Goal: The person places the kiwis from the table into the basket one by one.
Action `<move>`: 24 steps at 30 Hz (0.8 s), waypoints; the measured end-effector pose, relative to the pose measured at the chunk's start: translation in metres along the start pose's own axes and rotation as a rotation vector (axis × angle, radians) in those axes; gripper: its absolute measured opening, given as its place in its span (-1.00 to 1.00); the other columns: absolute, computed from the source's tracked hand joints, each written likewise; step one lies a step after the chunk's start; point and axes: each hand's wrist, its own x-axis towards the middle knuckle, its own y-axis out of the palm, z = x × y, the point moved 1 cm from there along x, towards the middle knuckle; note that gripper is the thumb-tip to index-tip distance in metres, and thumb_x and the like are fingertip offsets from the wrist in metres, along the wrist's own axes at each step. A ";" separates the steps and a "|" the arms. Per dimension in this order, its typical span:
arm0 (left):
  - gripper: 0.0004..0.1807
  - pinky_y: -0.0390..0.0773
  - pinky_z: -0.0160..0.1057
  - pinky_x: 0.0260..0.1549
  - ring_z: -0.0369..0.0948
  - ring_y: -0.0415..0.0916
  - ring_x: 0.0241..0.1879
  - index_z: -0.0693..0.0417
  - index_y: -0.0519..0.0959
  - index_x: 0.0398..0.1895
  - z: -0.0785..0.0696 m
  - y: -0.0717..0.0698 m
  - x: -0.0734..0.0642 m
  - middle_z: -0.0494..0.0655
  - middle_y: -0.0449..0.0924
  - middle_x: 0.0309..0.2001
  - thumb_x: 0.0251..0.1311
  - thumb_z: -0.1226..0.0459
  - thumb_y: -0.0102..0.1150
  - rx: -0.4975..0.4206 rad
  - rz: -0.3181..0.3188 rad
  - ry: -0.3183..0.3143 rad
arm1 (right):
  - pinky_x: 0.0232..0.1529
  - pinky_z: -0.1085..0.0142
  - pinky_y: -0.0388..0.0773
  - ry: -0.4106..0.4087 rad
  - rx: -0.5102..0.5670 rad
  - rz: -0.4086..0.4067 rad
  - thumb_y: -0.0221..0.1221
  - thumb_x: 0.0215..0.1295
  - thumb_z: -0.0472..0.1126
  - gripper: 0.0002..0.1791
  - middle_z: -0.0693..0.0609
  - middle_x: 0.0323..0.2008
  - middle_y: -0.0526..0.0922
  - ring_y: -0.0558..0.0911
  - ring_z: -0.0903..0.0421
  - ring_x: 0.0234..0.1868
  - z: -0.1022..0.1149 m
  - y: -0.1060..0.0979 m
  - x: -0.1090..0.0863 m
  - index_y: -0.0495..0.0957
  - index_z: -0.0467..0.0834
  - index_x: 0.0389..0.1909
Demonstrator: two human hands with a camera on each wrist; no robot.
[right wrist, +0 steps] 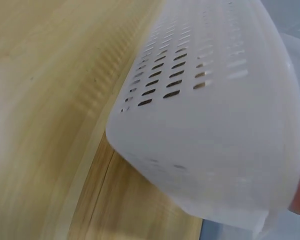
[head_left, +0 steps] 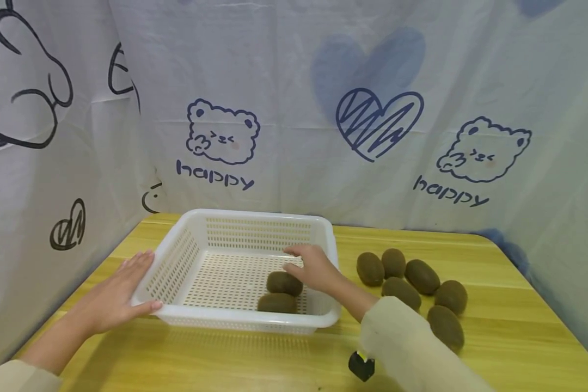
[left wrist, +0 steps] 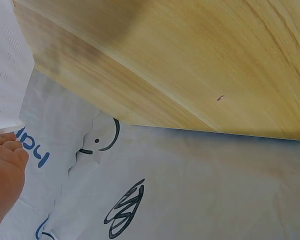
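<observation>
A white plastic basket (head_left: 235,321) with slotted walls sits on the wooden table. My left hand (head_left: 120,296) rests against its left side, fingers laid along the rim and thumb at the front left corner. In the left wrist view, the fingers (left wrist: 10,150) show right at the basket's rim. My right hand (head_left: 316,269) reaches over the basket's right wall, thumb and forefinger apart with nothing visible between them. Just below its fingertips, a brown kiwi (head_left: 284,283) lies in the basket, and another kiwi (head_left: 277,303) lies in front of that one.
Several loose kiwis (head_left: 422,276) lie on the table (head_left: 509,326) right of the basket, beside my right forearm. A small black object (head_left: 361,366) is near the right sleeve at the front. A printed white cloth (head_left: 294,136) hangs behind the table and along both sides.
</observation>
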 end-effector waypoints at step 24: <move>0.05 -0.58 -0.70 0.18 0.23 -0.06 0.39 0.30 -0.14 0.43 -0.002 -0.002 0.002 0.37 -0.03 0.39 0.08 -0.09 0.13 0.026 -0.028 0.007 | 0.06 -0.02 0.52 -0.131 -0.001 -0.450 0.30 0.03 -0.35 -0.55 -0.31 0.00 0.59 0.55 -0.20 0.08 -0.023 -0.029 -0.054 0.52 -0.40 -0.02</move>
